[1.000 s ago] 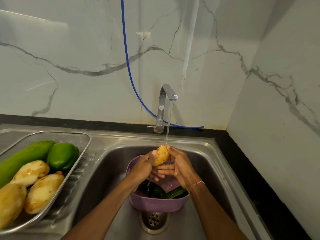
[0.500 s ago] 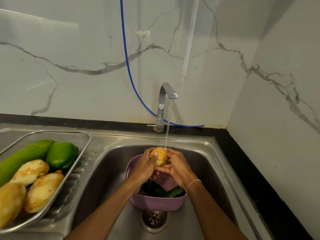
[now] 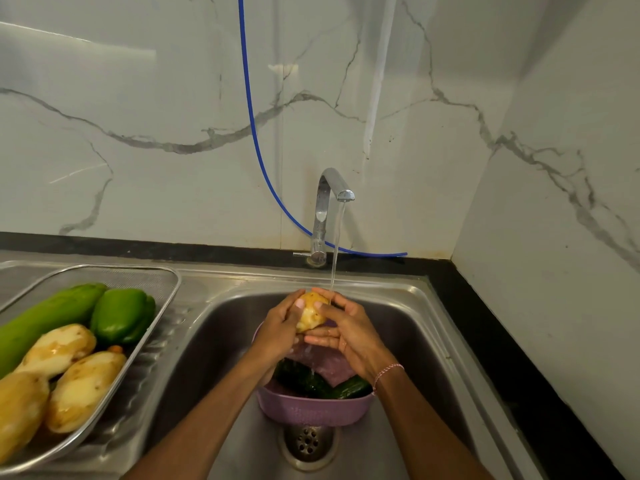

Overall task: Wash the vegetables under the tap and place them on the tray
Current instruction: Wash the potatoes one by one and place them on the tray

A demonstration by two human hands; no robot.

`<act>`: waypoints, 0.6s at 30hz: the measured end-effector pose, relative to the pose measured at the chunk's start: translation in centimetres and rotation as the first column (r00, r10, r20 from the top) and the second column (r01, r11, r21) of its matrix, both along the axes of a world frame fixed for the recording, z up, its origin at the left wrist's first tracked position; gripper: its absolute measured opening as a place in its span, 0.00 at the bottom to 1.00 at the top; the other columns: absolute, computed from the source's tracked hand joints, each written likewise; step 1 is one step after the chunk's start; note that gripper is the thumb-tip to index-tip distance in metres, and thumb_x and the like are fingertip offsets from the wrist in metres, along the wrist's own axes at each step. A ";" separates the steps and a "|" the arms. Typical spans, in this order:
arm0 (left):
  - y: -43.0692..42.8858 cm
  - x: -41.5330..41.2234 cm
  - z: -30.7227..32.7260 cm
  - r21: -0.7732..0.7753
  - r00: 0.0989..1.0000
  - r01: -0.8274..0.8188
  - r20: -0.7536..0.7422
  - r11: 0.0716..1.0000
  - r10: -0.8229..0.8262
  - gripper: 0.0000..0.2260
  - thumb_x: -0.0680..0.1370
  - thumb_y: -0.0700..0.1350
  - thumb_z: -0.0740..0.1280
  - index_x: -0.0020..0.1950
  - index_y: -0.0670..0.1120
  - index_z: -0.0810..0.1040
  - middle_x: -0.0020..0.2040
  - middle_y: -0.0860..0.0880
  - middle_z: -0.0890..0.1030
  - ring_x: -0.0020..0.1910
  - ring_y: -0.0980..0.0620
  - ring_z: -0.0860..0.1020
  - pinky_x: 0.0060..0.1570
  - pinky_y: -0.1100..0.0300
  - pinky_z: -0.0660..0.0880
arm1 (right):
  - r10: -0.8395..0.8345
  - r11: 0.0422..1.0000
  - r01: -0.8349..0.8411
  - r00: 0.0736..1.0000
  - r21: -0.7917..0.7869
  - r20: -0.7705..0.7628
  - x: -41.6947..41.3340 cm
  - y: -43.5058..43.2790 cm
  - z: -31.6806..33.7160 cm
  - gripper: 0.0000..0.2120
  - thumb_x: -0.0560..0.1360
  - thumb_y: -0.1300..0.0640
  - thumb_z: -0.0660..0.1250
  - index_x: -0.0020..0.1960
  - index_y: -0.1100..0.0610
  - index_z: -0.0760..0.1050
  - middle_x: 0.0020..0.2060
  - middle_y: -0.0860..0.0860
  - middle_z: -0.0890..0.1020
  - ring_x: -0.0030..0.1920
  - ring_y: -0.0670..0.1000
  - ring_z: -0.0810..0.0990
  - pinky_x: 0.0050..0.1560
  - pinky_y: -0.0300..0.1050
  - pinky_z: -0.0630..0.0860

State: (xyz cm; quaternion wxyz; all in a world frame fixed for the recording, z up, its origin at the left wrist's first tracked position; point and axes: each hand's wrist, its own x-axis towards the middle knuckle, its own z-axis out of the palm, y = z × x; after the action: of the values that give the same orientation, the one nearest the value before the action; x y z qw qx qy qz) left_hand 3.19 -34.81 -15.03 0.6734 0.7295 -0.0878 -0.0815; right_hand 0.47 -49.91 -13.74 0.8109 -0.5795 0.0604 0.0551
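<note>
While left hand (image 3: 277, 327) and right hand (image 3: 349, 336) grips enclose potato (image 3: 310, 311), basket (image 3: 311, 407) contents half hidden

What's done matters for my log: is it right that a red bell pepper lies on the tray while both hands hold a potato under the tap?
No: the head view shows a green bell pepper on the tray, not red. The left hand and right hand do hold a potato under the tap.

glossy steel sink (image 3: 415, 306), marble wall (image 3: 173, 98)
</note>
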 end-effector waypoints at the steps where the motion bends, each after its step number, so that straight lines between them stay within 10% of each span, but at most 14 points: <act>1: 0.0 -0.1 0.0 -0.015 0.998 0.038 -0.043 0.999 -0.039 0.18 0.86 0.50 0.59 0.76 0.61 0.70 0.44 0.36 0.82 0.47 0.46 0.85 0.36 0.65 0.75 | -0.045 0.999 0.045 0.999 -0.014 0.005 0.0 0.0 -0.1 0.15 0.82 0.57 0.70 0.67 0.53 0.79 0.56 0.63 0.86 0.50 0.63 0.88 0.47 0.51 0.87; 3: 0.0 -0.2 -0.1 -0.061 0.987 0.137 -0.074 0.989 -0.141 0.22 0.86 0.44 0.60 0.79 0.62 0.64 0.32 0.47 0.77 0.35 0.55 0.77 0.34 0.63 0.72 | -0.133 0.990 0.133 0.991 -0.038 0.010 0.1 0.0 -0.1 0.13 0.81 0.54 0.72 0.64 0.54 0.81 0.56 0.63 0.86 0.46 0.61 0.89 0.43 0.48 0.87; 8: -0.5 -0.7 0.0 -0.033 0.975 0.221 -0.009 0.975 -0.221 0.23 0.84 0.41 0.64 0.76 0.60 0.68 0.47 0.48 0.79 0.39 0.58 0.76 0.38 0.64 0.75 | -0.262 0.961 0.260 0.965 -0.100 -0.008 0.4 -0.2 -0.6 0.12 0.82 0.49 0.70 0.59 0.56 0.80 0.55 0.61 0.84 0.47 0.58 0.88 0.38 0.45 0.85; 18: 0.0 -0.3 0.1 -0.103 0.998 0.055 0.048 0.993 -0.051 0.16 0.79 0.56 0.68 0.66 0.56 0.80 0.38 0.48 0.83 0.35 0.55 0.78 0.37 0.61 0.76 | -0.017 0.990 0.010 0.999 0.139 0.049 0.6 -0.6 -0.9 0.22 0.80 0.63 0.71 0.73 0.58 0.74 0.59 0.64 0.85 0.50 0.57 0.87 0.49 0.46 0.86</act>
State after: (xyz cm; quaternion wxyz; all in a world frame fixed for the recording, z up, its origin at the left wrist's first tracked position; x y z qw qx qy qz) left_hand 2.86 -34.85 -14.93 0.7062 0.6923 -0.1264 -0.0781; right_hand 1.12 -50.56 -14.60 0.8507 -0.5226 0.0400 0.0394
